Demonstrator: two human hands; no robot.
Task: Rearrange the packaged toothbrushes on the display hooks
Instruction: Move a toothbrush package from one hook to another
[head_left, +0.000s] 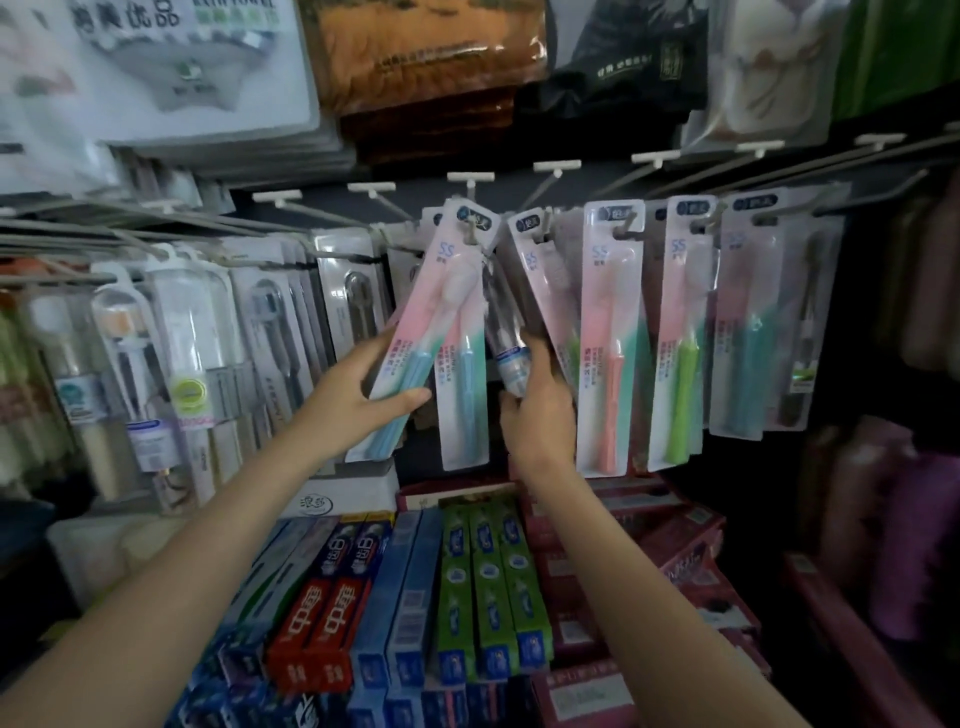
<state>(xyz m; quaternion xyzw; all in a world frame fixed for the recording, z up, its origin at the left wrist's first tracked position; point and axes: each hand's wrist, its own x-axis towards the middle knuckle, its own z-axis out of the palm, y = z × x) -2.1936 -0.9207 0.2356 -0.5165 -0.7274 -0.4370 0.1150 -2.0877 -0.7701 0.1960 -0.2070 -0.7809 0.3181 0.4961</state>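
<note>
Several pink-and-teal toothbrush packs hang from metal display hooks (626, 221) across the middle. My left hand (358, 395) grips the lower part of a blue-handled toothbrush pack (431, 322), which tilts to the left with its top still up at a hook. My right hand (540, 410) holds the bottom of a green-handled pack (540, 280) and a clear pack with a blue-white label (506, 358), both swung out at an angle. A second blue-handled pack (467, 410) hangs straight between my hands. Further right hang an orange-handled pack (610, 353) and a green-handled pack (678, 353).
Grey and clear toothbrush packs (270, 332) crowd the hooks on the left. Toothpaste boxes (415, 597) in red, blue and green lie stacked on the shelf below, with dark red boxes (691, 551) to the right. Folded towels in bags (431, 57) hang above.
</note>
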